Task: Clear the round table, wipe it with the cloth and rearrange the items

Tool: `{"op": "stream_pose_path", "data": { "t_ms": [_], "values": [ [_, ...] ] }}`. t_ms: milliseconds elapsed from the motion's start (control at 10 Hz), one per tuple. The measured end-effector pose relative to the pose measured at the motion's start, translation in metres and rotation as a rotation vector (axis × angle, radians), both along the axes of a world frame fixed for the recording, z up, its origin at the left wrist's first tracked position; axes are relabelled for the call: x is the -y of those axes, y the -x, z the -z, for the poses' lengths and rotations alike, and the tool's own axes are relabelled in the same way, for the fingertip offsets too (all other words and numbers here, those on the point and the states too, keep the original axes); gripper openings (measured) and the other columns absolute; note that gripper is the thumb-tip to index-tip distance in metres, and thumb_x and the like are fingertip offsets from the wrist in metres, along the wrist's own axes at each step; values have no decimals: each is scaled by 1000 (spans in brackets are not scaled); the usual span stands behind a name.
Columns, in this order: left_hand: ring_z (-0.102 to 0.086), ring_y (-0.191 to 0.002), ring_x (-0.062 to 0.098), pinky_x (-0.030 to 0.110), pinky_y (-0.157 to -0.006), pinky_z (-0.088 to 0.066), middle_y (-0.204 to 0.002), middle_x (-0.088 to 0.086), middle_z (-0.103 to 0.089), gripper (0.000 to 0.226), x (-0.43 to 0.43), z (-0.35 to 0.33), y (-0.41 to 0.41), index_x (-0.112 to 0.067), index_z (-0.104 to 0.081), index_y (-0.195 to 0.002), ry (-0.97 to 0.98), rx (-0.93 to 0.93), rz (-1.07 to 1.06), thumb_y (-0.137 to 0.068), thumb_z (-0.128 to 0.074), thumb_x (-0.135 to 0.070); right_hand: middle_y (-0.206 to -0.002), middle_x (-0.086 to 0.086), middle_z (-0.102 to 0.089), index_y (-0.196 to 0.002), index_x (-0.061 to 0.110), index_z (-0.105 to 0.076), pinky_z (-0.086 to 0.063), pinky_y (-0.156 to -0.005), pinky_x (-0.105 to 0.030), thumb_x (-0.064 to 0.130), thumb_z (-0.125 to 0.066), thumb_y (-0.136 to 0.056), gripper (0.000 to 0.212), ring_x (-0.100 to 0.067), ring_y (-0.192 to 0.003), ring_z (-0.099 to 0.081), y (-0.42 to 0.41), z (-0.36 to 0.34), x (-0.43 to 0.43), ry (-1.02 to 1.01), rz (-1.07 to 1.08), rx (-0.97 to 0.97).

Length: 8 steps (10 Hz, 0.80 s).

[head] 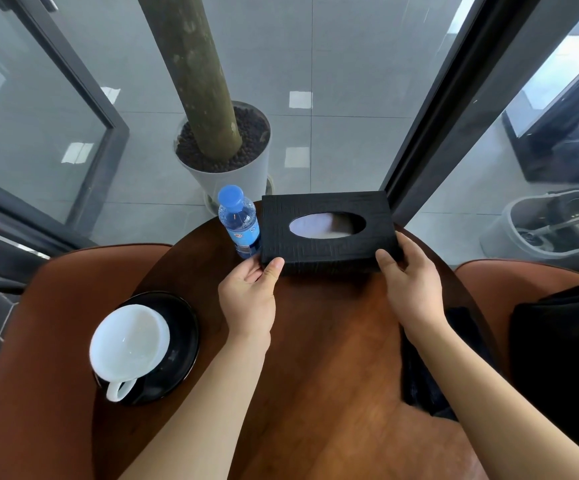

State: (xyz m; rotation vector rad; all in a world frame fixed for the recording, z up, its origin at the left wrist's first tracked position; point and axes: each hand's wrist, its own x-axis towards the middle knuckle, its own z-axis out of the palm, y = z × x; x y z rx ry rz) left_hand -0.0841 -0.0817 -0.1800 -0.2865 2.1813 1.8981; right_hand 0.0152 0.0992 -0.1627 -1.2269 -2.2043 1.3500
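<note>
On the left edge of the round table [315, 358] sits a black saucer [180, 344], partly overhanging toward a brown chair [39, 341], with a white cup [130, 344] resting on it, handle turned toward the person. Further in, near the table's far edge, a water bottle [239, 223] with a blue cap stands upright, just beside the left end of a black tissue box [329, 233].

The left hand [250, 299] reaches forward from the near side and meets the box at its near-left corner: the thumb presses against the front face, while the other fingers curl round the left end, close to the bottle's base. The grip is narrow, closed on the box corner.

The box itself lies across the far part of the table, its oval opening facing up with pale tissue showing inside. Whether its underside rests on the wood or is slightly raised cannot be told.

The right hand [409, 289] holds the near-right corner in the same way, thumb on the front face and fingers wrapped round the right end. Beneath the right forearm a dark cloth [423, 386] lies on the table's right side, beside a second brown chair [495, 292]. Beyond the table stand a potted trunk [225, 147] and glass panels.
</note>
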Motion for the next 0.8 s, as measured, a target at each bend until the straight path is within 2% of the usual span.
{"op": "stream_pose_path", "data": {
  "t_ms": [200,300,400,500,600,700,800],
  "values": [
    [-71,-99,4,24,-87,-57,-110,-5,-76,32,1,1,1,-15,-72,-118,53,-41,42,-87,-77,-22,-129,12,-66,-140,26,-56,-45,-102,-29,29,-58,-100,40,-8,-121,-58,1,0,-1,12,-3,-4],
    [-71,-98,2,18,-86,-55,-108,-5,-77,29,4,0,3,-15,-73,-116,109,-81,99,-89,-75,-25,-122,16,-67,-137,27,-59,-46,-99,-28,27,-58,-100,37,-7,-116,-60,1,-3,-2,19,-10,-17],
    [-70,-98,3,22,-88,-56,-109,-7,-76,30,9,-2,3,-19,-73,-116,206,-118,162,-90,-73,-33,-116,19,-64,-136,27,-59,-44,-95,-26,27,-58,-100,36,-5,-113,-58,0,-4,-1,29,-8,-20],
    [-68,-106,7,21,-87,-55,-118,-6,-71,39,16,-2,1,-22,-67,-124,306,-151,253,-90,-70,-41,-118,16,-64,-139,26,-56,-42,-93,-25,29,-57,-101,38,-7,-114,-57,1,-2,-2,28,-13,-9],
    [-62,-114,9,18,-86,-49,-130,-1,-61,45,25,-9,-7,-19,-58,-135,452,-179,323,-93,-68,-32,-128,13,-60,-145,25,-49,-40,-94,-26,34,-56,-101,46,-10,-122,-55,0,-4,-3,47,-14,38],
    [-58,-123,16,25,-93,-46,-140,3,-54,50,37,-20,-14,-19,-51,-143,606,-241,397,-95,-65,-26,-142,9,-56,-147,23,-45,-44,-105,-34,38,-56,-100,52,-11,-129,-53,-7,-10,-1,29,10,34],
    [-56,-123,20,25,-88,-46,-144,4,-48,55,51,-39,-27,-20,-44,-147,809,-311,518,-96,-63,-29,-142,0,-56,-147,19,-45,-44,-108,-40,35,-61,-97,55,-17,-130,-53,-17,-23,9,-102,-19,72]
  ]
}}
